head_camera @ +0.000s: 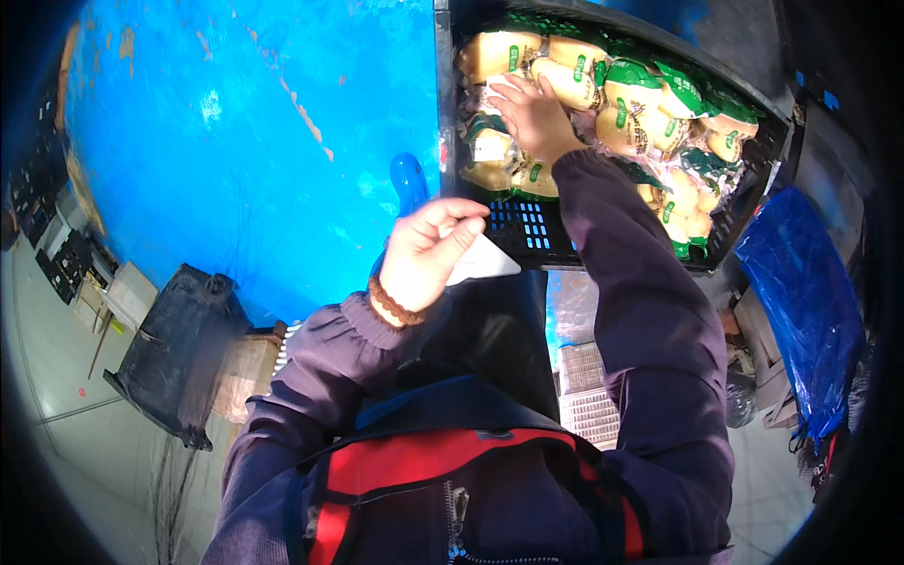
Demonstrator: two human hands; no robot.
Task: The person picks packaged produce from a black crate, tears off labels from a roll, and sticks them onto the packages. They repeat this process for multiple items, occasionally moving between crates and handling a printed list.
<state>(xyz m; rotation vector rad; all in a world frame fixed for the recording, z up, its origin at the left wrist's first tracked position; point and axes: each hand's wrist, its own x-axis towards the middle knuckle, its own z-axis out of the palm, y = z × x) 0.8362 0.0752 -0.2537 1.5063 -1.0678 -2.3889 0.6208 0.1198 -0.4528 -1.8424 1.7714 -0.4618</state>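
In front of me a black plastic crate (pixel 519 229) holds several clear plastic packs (pixel 625 116) of rounded, pale yellow food with green printing. My right hand (pixel 533 116) reaches into it, palm down with fingers spread. Its fingertips rest on a white label (pixel 496 92) on one of the packs at the crate's left side. Another white label (pixel 491 149) lies on a pack just nearer to me. Outside the crate's near left corner, my left hand (pixel 427 247) pinches a white sheet (pixel 484 261) between thumb and fingers. Part of that sheet is hidden by the hand.
A worn blue surface (pixel 233 141) stretches to the left, with a glossy blue rounded object (pixel 408 180) beside the crate. At lower left stands a dark bin (pixel 176 346) by a wooden block (pixel 244 374). A blue plastic bag (pixel 805 304) is at right.
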